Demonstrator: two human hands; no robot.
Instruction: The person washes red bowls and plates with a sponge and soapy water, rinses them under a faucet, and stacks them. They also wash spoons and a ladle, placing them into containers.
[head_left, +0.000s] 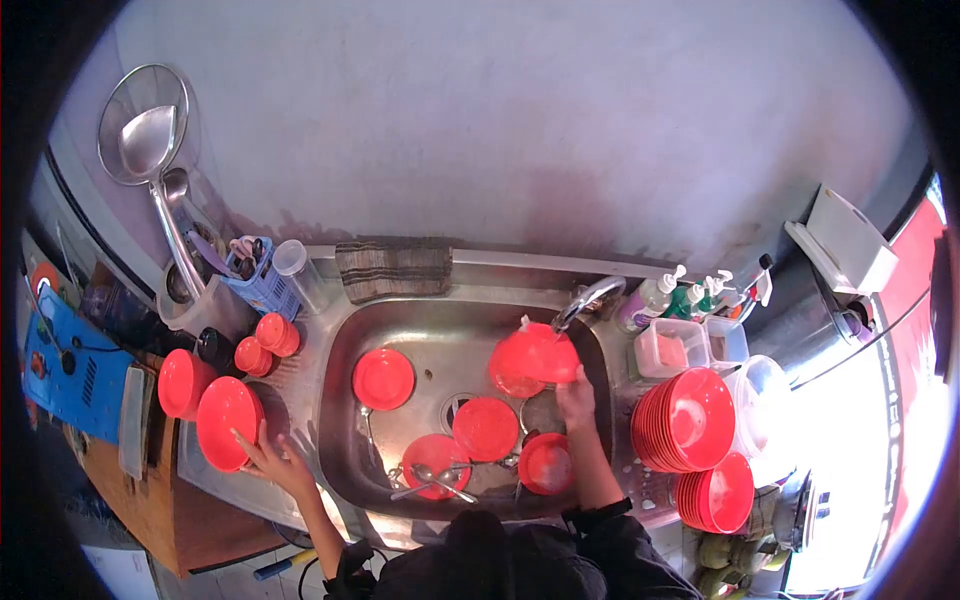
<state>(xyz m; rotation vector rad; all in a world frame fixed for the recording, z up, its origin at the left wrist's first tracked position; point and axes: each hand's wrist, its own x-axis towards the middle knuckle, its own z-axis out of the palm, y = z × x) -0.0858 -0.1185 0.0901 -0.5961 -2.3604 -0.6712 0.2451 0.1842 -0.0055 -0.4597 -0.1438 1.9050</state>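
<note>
On the left counter, my left hand (268, 460) is at the rim of a large red bowl (228, 415), with some fingers over the edge and others outside it. My right hand (575, 402) grips another red bowl (540, 350) under the tap (590, 298), over the right side of the sink. Below in the steel sink (420, 325) lie a red plate (383, 380), a round red dish (486, 429), a red dish with spoons (437, 462) on it and a smaller red bowl (546, 463).
Right of the sink stand tall stacks of red bowls (690, 420), plastic tubs (668, 347) and pump bottles (655, 298). Small red cups (275, 337), a blue basket (268, 283) and a clear container (297, 268) are on the left. A striped cloth (393, 268) hangs at the sink's back edge.
</note>
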